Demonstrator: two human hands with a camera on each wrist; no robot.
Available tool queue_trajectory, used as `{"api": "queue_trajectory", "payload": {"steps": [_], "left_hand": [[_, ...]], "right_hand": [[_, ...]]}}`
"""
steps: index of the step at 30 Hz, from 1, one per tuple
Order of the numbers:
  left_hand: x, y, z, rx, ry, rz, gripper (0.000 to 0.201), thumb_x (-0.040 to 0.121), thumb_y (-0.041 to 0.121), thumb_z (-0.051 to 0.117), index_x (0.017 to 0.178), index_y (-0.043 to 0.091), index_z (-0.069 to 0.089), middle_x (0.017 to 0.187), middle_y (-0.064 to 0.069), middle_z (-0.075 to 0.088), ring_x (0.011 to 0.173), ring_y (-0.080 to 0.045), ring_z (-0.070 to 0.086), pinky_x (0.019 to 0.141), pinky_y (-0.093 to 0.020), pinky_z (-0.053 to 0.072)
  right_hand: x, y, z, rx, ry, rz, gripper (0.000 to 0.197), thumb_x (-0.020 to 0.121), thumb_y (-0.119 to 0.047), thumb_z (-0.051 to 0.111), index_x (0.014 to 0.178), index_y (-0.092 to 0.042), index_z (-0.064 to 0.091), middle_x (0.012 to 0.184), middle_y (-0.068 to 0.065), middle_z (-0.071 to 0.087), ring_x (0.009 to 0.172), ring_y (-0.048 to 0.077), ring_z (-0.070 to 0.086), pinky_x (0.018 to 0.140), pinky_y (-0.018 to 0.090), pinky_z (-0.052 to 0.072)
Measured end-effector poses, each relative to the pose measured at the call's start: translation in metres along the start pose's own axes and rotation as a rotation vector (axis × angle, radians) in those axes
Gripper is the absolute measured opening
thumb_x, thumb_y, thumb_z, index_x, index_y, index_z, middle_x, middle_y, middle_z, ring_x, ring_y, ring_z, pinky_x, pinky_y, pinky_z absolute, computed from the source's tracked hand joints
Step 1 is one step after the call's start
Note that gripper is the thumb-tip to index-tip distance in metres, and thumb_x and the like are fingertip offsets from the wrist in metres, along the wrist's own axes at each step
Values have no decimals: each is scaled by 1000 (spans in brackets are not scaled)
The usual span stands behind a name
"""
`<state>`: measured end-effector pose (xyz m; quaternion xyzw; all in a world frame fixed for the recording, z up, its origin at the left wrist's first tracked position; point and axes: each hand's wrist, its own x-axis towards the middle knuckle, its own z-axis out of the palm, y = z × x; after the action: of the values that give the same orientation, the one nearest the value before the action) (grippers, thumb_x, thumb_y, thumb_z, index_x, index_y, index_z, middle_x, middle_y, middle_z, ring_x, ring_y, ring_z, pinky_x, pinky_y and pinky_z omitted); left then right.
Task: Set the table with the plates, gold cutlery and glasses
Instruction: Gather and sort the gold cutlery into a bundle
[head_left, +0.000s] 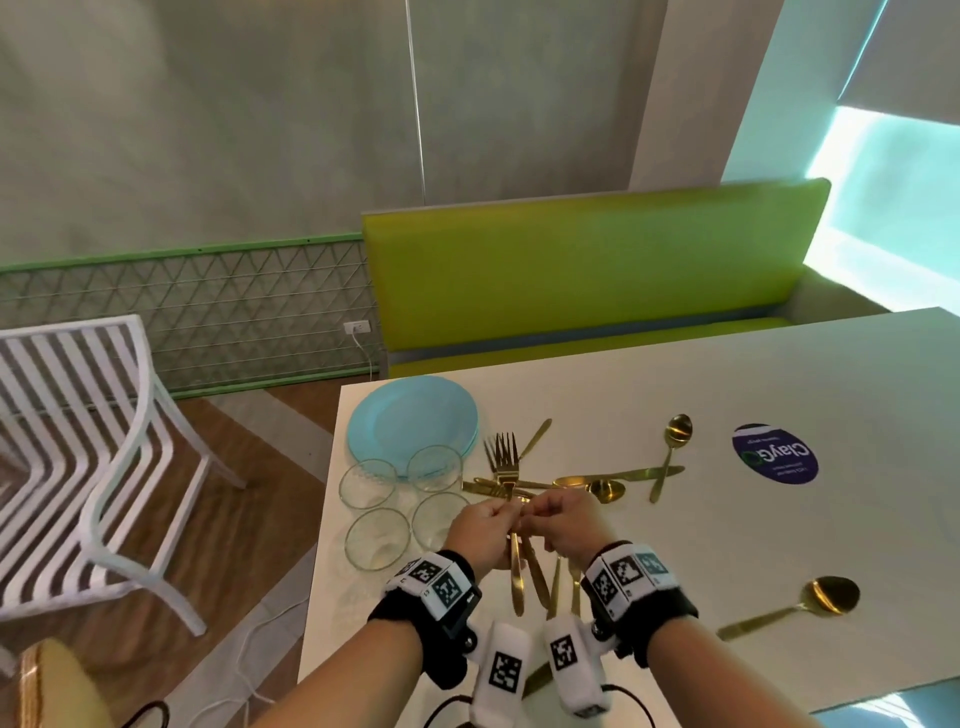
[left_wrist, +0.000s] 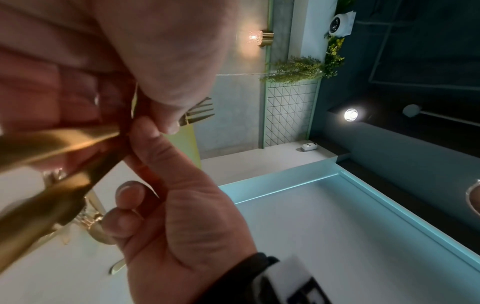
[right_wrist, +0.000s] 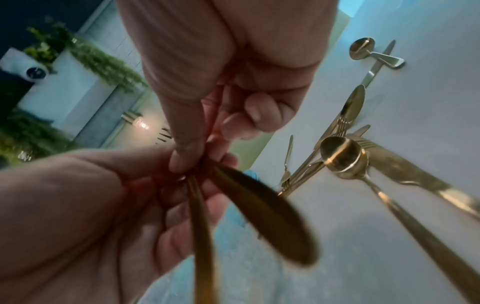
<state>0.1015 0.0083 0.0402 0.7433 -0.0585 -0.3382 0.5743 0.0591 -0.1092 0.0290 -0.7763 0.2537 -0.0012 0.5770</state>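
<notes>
Both hands meet over the near left of the white table around a small bundle of gold forks, tines up and away, handles hanging toward me. My left hand grips the bundle at its neck. My right hand pinches the same forks from the right, thumb and forefinger at the neck. Loose gold cutlery lies crossed just beyond the hands. A stack of light blue plates sits at the far left corner, with several clear glasses in front of it.
One gold spoon lies further right and another near the right front. A round dark sticker is on the tabletop. A white slatted chair stands left of the table and a green bench runs behind it.
</notes>
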Motion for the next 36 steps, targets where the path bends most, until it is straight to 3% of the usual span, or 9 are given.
{"api": "queue_trajectory", "payload": {"steps": [6, 11, 14, 19, 21, 26, 29, 33, 36], "left_hand": [[8, -7, 0, 63, 156, -1, 30, 99, 23, 40, 74, 18, 56, 70, 0, 58, 58, -15, 54, 57, -26, 47], [13, -7, -8, 100, 279, 25, 30, 97, 20, 38, 71, 20, 53, 64, 1, 47, 55, -13, 42, 50, -23, 38], [12, -7, -8, 101, 258, -26, 23, 95, 16, 37, 80, 19, 54, 67, 1, 46, 60, -13, 43, 50, -22, 41], [11, -12, -4, 88, 251, -74, 24, 92, 10, 33, 80, 21, 52, 74, -2, 45, 63, -15, 45, 55, -24, 46], [12, -12, -3, 77, 242, -85, 24, 93, 11, 33, 82, 21, 51, 74, -2, 46, 61, -15, 45, 56, -25, 45], [21, -8, -2, 4, 239, -108, 23, 94, 7, 33, 85, 15, 53, 71, -3, 47, 59, -14, 47, 52, -23, 47], [29, -3, 2, -52, 190, -127, 22, 96, 6, 33, 85, 12, 52, 74, -6, 51, 63, -16, 53, 55, -24, 50], [39, 7, 13, -99, 87, -144, 22, 99, 15, 37, 83, 14, 53, 77, -7, 57, 65, -19, 58, 62, -33, 53], [47, 18, 18, -108, 36, -134, 22, 100, 24, 38, 87, 14, 53, 70, -7, 59, 58, -19, 59, 53, -29, 49]], "right_hand": [[8, 27, -9, -242, -56, 102, 18, 72, -27, 78, 65, -26, 62, 70, -10, 63, 69, 6, 57, 62, 18, 45], [10, 60, 0, -734, -70, 315, 33, 85, -43, 61, 101, -14, 64, 100, 1, 68, 92, 14, 64, 82, 24, 53], [11, 66, 9, -722, -19, 355, 28, 89, -37, 58, 104, -13, 63, 95, 1, 65, 84, 14, 60, 78, 23, 50], [17, 67, 10, -661, -32, 388, 15, 89, -24, 56, 79, -13, 56, 77, 0, 55, 77, 17, 56, 68, 23, 47], [18, 66, 8, -604, -46, 408, 15, 88, -25, 58, 83, -11, 59, 80, 2, 56, 75, 17, 55, 66, 23, 44], [22, 55, -1, -424, -87, 440, 18, 82, -26, 64, 71, -12, 62, 65, -2, 59, 54, 11, 52, 60, 26, 54], [23, 35, -12, -187, -179, 304, 23, 85, -30, 66, 68, -14, 63, 64, -3, 62, 50, 9, 46, 47, 19, 42], [35, 8, -22, -173, -247, 132, 20, 86, -27, 65, 67, -20, 64, 63, -6, 63, 50, 5, 46, 49, 17, 42], [51, -2, -23, -223, -284, 64, 20, 84, -23, 66, 63, -21, 66, 61, -5, 62, 52, 5, 50, 56, 19, 44]]}}
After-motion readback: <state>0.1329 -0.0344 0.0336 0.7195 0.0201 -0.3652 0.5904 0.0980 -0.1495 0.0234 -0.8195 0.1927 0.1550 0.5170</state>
